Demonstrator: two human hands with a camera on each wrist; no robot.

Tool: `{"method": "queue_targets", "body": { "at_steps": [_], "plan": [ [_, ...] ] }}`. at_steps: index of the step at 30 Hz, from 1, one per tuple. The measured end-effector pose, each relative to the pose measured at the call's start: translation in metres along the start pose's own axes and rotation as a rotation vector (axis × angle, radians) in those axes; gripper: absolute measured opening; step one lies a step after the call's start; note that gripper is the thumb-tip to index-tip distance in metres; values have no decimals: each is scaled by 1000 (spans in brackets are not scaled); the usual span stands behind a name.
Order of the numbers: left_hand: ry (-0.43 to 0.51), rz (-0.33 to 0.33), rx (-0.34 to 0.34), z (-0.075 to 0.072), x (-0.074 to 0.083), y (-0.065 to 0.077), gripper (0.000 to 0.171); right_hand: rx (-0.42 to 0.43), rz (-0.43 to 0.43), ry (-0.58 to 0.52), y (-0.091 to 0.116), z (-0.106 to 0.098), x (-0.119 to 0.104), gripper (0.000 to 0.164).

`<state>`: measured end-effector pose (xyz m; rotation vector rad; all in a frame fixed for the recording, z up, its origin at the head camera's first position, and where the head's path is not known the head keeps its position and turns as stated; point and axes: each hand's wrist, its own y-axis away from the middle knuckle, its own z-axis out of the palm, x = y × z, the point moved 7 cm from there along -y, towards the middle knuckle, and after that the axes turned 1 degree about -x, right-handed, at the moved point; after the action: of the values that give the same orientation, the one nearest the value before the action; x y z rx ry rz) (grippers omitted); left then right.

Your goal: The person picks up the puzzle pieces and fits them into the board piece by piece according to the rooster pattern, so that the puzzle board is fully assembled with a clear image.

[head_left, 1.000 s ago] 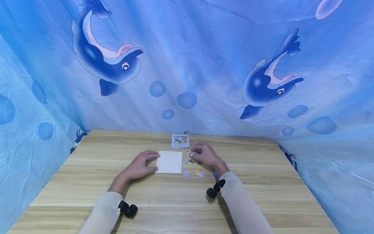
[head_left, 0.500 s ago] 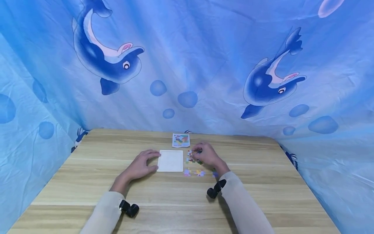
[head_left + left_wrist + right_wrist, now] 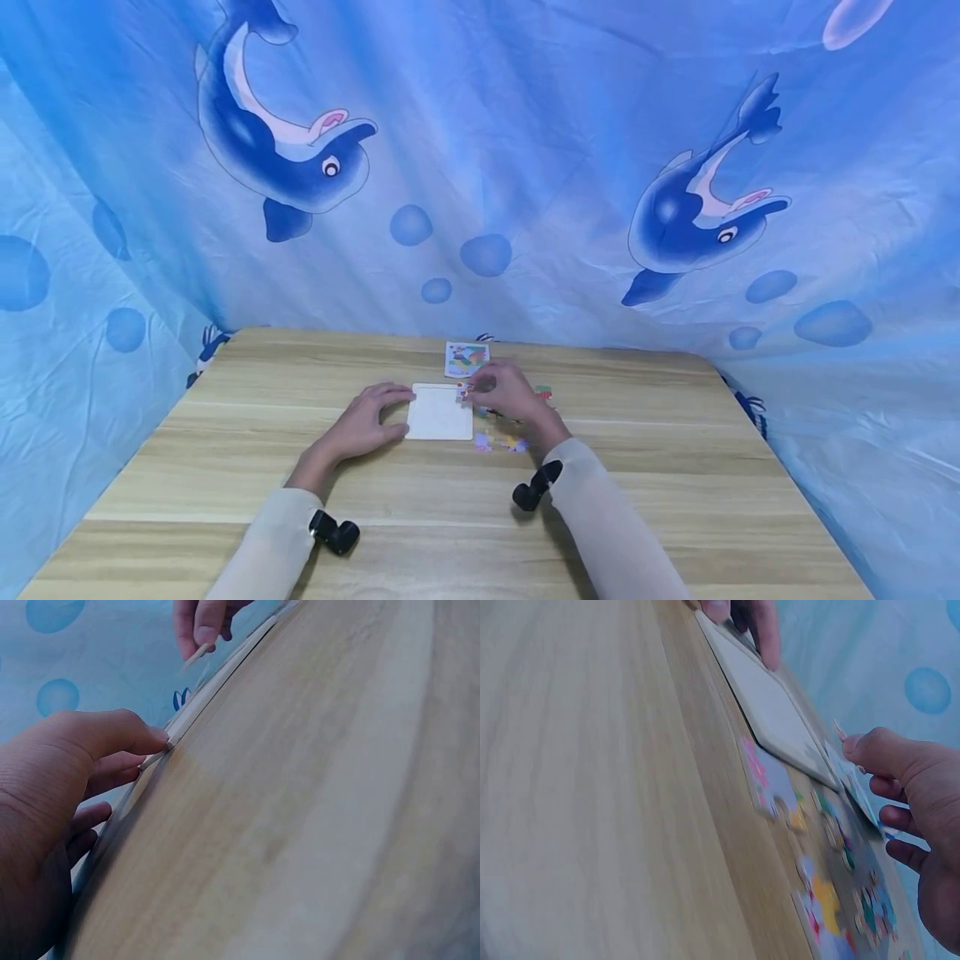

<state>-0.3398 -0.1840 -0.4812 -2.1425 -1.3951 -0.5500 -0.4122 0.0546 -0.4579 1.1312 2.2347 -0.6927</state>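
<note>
A white puzzle tray with a raised rim lies flat on the table. My left hand holds its left edge, thumb at the near corner and fingers at the far one. Between thumb and fingers my right hand pinches a jigsaw piece, raised over the tray's far right corner. In the left wrist view the piece shows edge-on, apart from the tray. Several loose puzzle pieces lie right of the tray, some partly hidden under my right hand in the head view.
Behind the tray lies a small picture card. A red and green piece rests beyond my right hand. The wooden table ends at a blue dolphin-print curtain at the back and sides.
My right hand has lifted a puzzle piece from among the loose ones and carried it left, over the tray's edge. My left hand stays on the tray.
</note>
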Motion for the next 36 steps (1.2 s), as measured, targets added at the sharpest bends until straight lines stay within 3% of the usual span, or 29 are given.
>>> {"method": "queue_targets", "body": {
  "at_steps": [7,21,36],
  "plan": [
    [-19,11,6,0,0,-1,55,-22,-2,-58,-11,15,-10,23],
    [-24,11,10,-1,3,0,54,-31,-42,75,-31,45,-29,28],
    [-41,7,16,2,-2,-1,56,-16,3,81,-28,52,-24,23]
  ]
}}
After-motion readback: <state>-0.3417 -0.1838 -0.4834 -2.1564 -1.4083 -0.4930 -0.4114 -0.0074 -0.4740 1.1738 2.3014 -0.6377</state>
